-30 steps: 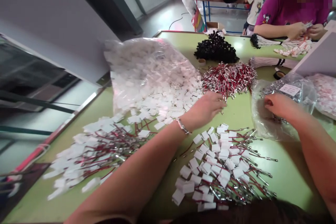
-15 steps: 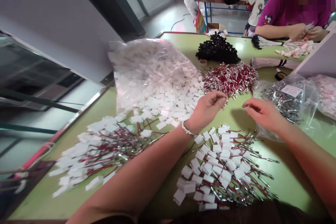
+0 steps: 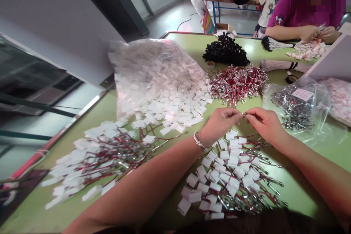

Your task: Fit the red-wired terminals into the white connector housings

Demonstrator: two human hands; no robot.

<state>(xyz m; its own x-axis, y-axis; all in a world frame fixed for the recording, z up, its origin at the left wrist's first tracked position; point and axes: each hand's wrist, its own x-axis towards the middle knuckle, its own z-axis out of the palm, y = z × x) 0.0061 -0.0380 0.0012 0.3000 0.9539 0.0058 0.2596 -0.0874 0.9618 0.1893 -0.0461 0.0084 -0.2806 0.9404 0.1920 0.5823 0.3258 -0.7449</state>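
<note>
Between left hand point(image 3: 221, 124), right hand point(image 3: 267, 124): part point(image 3: 244, 114) (tiny)

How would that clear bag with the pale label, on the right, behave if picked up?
The clear bag would probably sag and crumple, since its film looks wrinkled. The loose metallic pieces inside would likely slide about. With so many heaped together, it may feel heavy for its size.
</note>
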